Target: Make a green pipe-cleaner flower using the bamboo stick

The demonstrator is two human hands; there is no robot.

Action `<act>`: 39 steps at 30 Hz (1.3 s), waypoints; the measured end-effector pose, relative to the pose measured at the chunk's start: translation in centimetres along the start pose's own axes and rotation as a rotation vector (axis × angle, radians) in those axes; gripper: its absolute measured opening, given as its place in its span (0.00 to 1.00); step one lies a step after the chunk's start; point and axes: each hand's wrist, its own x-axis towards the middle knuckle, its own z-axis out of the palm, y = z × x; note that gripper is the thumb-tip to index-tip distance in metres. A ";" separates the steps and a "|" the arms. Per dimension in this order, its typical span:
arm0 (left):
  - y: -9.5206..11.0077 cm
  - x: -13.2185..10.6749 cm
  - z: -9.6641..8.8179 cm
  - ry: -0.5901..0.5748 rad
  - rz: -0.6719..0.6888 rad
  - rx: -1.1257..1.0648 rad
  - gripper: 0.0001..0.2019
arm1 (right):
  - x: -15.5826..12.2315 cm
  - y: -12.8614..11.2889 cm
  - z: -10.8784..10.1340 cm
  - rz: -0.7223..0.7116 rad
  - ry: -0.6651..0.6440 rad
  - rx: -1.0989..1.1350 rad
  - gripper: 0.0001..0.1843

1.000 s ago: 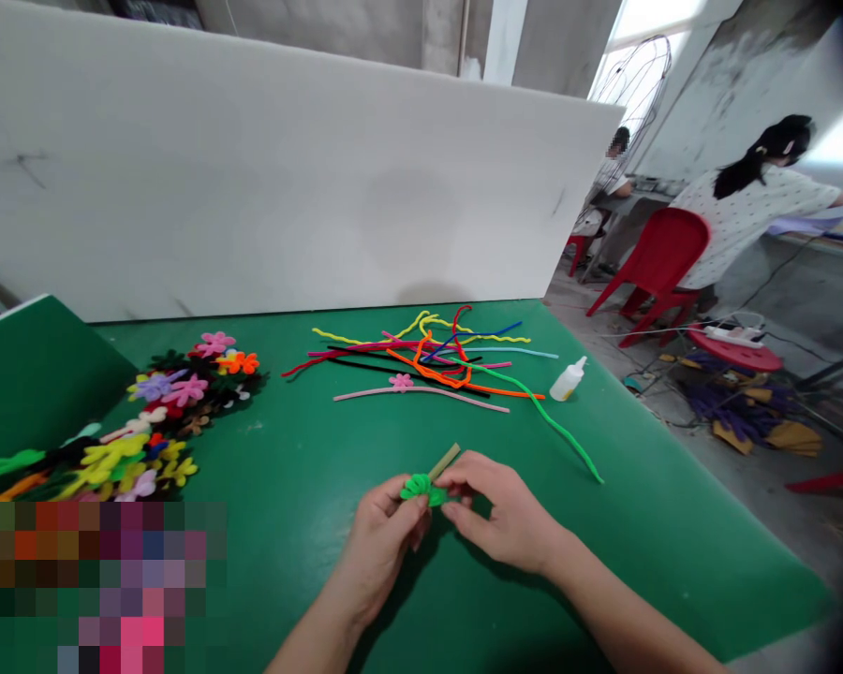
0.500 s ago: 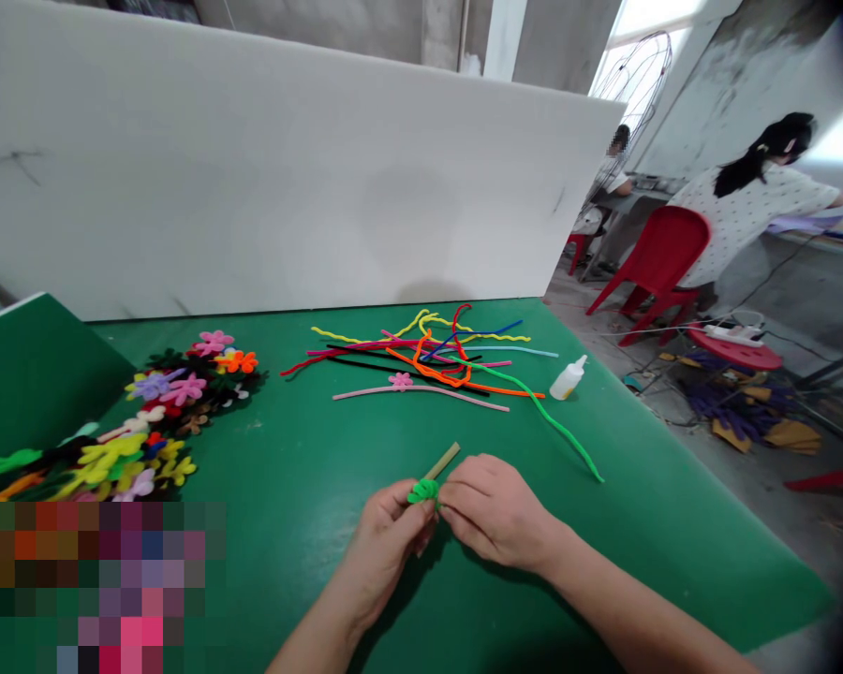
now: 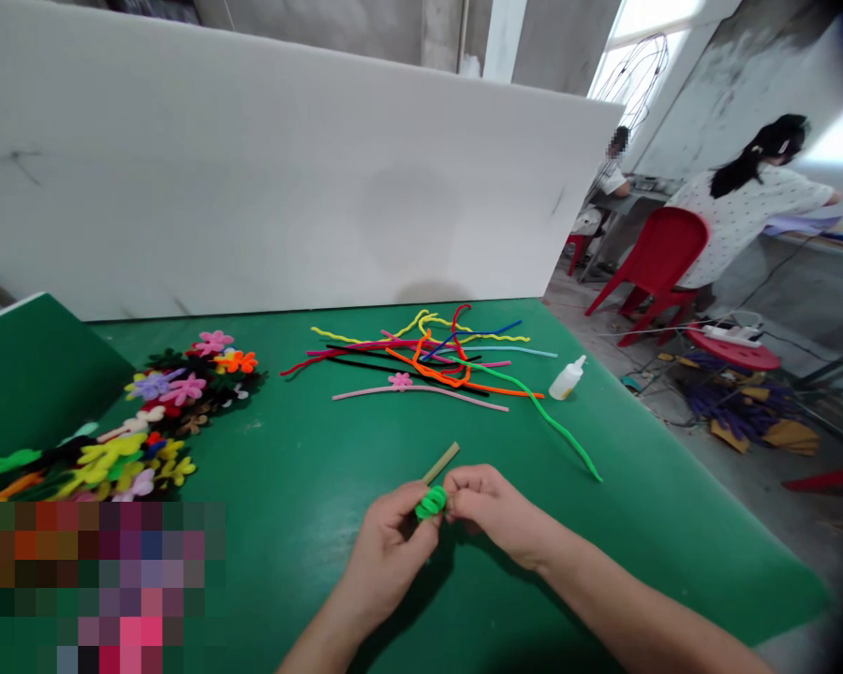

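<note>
Between my two hands is a bright green pipe cleaner [image 3: 431, 504], bent into several small loops. My left hand [image 3: 391, 543] pinches it between thumb and fingers from the left. The closed fingertips of my right hand [image 3: 488, 505] grip its right edge; the exact spot they hold is hidden. A flat tan stick [image 3: 441, 462] shows just beyond the loops, its lower end covered by my left hand. Farther back, loose pipe cleaners [image 3: 436, 403] in many colours lie crossed over each other, with a small pink flower [image 3: 400, 381] beside a pale pink one.
A white glue bottle [image 3: 567, 379] stands at the right. Many fuzzy flowers [image 3: 183, 388] are heaped on the left of the green table [image 3: 288, 552]. A white board [image 3: 288, 187] closes off the back. Two people sit beyond, near a red chair [image 3: 664, 257].
The green loops have turned to face me more and sit slightly lower and to the right. My right hand's fingers have shifted along their edge, and my left hand has moved a little right.
</note>
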 end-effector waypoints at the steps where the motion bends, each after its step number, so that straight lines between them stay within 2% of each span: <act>1: -0.1 0.0 0.0 -0.011 0.025 0.036 0.08 | 0.1 0.1 0.0 0.074 -0.018 0.076 0.04; 3: -0.3 -0.1 0.1 -0.019 0.062 0.083 0.08 | 0.4 0.4 0.0 0.169 -0.055 0.156 0.03; 5: -0.5 0.1 0.1 -0.009 0.058 0.073 0.08 | 0.6 0.5 0.0 0.175 -0.053 0.164 0.04; 12: -1.3 0.2 -0.4 0.110 -0.155 -0.255 0.05 | 0.7 -0.3 -0.7 -0.147 0.074 -0.022 0.09; 17: -1.4 0.1 -0.5 0.112 -0.175 -0.479 0.08 | 0.8 -0.3 -1.1 -0.212 0.128 -0.006 0.12; 20: -1.2 0.1 -0.6 0.074 -0.191 -0.605 0.07 | 1.0 -0.6 -0.7 -0.222 0.080 0.005 0.11; 23: -1.0 0.1 -0.7 -0.003 -0.244 -0.726 0.04 | 1.3 -1.2 -0.2 -0.249 -0.023 0.063 0.09; 27: -1.0 0.0 -0.8 -0.078 -0.269 -0.827 0.04 | 1.7 -1.6 0.0 -0.277 -0.105 0.086 0.09; 33: -0.9 0.1 -0.9 -0.058 -0.306 -0.817 0.04 | 1.8 -0.8 -0.7 -0.283 -0.161 0.077 0.09; 39: -1.0 0.3 -0.7 0.052 -0.281 -0.592 0.08 | 1.7 0.1 -1.0 -0.295 -0.068 0.019 0.09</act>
